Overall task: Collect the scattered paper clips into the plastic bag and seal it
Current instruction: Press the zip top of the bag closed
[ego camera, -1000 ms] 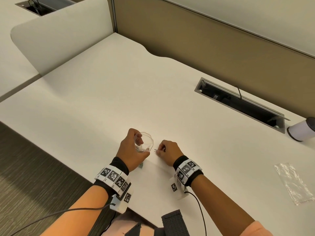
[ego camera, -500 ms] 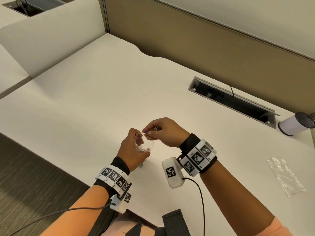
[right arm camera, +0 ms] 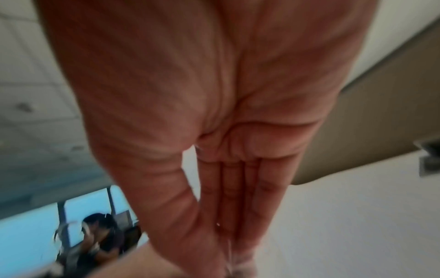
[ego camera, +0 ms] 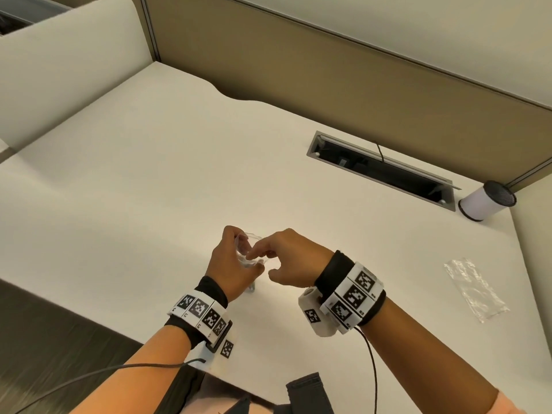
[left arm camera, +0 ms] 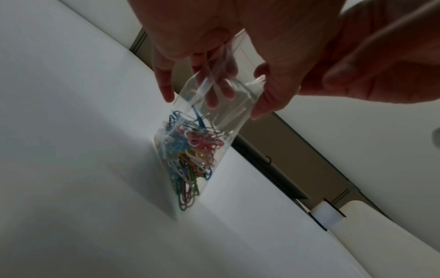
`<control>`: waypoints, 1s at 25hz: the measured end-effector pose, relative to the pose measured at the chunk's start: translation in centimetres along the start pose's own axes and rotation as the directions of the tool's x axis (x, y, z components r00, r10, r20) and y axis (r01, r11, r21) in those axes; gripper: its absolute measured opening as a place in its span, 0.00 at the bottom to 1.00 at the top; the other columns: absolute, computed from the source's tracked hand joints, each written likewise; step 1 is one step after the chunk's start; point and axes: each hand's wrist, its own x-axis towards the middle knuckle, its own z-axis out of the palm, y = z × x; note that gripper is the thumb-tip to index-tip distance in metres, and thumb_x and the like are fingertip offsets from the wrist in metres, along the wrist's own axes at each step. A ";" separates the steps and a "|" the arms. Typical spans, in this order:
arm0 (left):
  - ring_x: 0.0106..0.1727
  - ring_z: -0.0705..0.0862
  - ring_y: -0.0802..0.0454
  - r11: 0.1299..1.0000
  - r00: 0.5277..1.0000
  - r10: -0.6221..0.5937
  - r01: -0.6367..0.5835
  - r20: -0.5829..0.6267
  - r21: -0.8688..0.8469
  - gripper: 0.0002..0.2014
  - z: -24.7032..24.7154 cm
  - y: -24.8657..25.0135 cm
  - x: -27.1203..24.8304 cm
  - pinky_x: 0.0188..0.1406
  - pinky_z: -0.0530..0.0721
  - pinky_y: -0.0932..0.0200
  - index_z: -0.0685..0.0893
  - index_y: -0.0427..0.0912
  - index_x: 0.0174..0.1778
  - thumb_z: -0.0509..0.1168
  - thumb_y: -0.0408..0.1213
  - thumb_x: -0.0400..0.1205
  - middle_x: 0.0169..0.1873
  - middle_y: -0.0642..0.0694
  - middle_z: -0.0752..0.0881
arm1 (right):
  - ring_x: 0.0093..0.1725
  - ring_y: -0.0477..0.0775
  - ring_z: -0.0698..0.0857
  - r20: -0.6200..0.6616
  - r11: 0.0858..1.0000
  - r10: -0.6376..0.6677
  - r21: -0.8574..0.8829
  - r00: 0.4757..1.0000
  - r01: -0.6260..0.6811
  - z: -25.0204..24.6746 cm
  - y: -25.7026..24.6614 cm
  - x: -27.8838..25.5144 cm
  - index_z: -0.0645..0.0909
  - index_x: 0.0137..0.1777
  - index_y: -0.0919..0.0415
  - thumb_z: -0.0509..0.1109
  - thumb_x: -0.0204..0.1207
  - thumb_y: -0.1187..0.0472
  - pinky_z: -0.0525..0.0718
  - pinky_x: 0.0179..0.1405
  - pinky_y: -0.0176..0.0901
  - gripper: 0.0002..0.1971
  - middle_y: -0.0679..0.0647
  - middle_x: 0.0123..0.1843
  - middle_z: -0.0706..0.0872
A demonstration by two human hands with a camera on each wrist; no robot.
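Note:
A small clear plastic bag [ego camera: 250, 239] stands upright on the white desk [ego camera: 149, 204], its mouth held wide by my left hand [ego camera: 231, 265]. In the left wrist view the bag [left arm camera: 221, 112] holds a heap of several coloured paper clips [left arm camera: 190, 156], with my left thumb [left arm camera: 269, 94] on one wall and the fingers behind the other. My right hand [ego camera: 283, 255] hovers at the mouth, fingertips pointing down into it. Its fingers [right arm camera: 233, 188] lie straight and together in the right wrist view. I see no clip between them. No loose clips show on the desk.
A second, empty clear bag [ego camera: 475, 289] lies flat at the right. A white cylinder with a black mesh top [ego camera: 485, 204] stands by the cable slot [ego camera: 382, 168]. Brown partitions [ego camera: 358, 85] wall the desk's back. The desk's near edge runs just under my wrists.
My right hand left the desk beside the bag with a clip pinched, rose over the bag's mouth, and now its fingertips point into it. The left hand kept holding the bag.

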 end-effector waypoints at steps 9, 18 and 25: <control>0.56 0.84 0.62 0.999 0.994 0.031 -0.028 0.109 -0.023 0.30 1.2 0.4 0.5 0.57 0.80 0.58 0.69 0.49 0.51 0.83 0.39 0.64 0.49 0.57 0.89 | 0.63 0.47 0.78 -0.247 0.932 -0.117 -0.361 0.962 0.021 -0.4 5.0 -1.1 0.86 0.55 0.45 0.67 0.80 0.61 0.63 0.66 0.45 0.11 0.44 0.52 0.88; 0.46 0.87 0.57 0.995 0.985 0.101 -0.099 0.138 -0.019 0.09 1.1 0.6 1.1 0.57 0.82 0.56 0.88 0.54 0.42 0.80 0.40 0.71 0.41 0.61 0.90 | 0.58 0.50 0.78 -0.400 0.936 -0.186 -0.350 0.898 0.038 0.6 8.6 -3.7 0.85 0.50 0.49 0.72 0.77 0.58 0.70 0.59 0.45 0.05 0.41 0.45 0.88; 0.46 0.87 0.56 0.997 0.989 0.081 -0.080 0.124 -0.012 0.03 0.7 0.6 1.4 0.53 0.76 0.75 0.92 0.51 0.37 0.79 0.42 0.72 0.38 0.54 0.92 | 0.57 0.47 0.78 -0.524 0.959 -0.185 -0.283 0.831 0.035 1.3 10.6 -4.7 0.85 0.45 0.49 0.73 0.76 0.52 0.75 0.55 0.41 0.03 0.44 0.54 0.83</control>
